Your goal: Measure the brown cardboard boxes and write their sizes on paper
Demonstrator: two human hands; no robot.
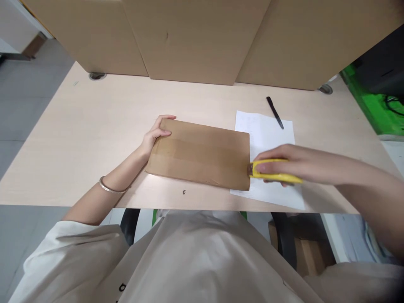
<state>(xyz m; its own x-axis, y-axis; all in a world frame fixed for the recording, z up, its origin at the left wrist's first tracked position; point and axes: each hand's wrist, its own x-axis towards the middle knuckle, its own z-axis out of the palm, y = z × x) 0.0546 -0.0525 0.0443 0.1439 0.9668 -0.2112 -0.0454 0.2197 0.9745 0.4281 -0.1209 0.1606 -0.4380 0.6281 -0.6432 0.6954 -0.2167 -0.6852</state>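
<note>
A flat brown cardboard box lies slightly askew on the light wooden table. My left hand grips its left end, with the thumb on top and the other fingers around the far edge. In my right hand is a yellow box cutter, its front end at the right edge of the box. How far its blade is out, I cannot tell. White paper lies partly under the box's right end and beneath my right hand.
A black pen rests across the paper's far edge. Tall cardboard panels stand along the back of the table, near two cable holes. A small dark mark shows near the front edge. Green and black items stand at far right.
</note>
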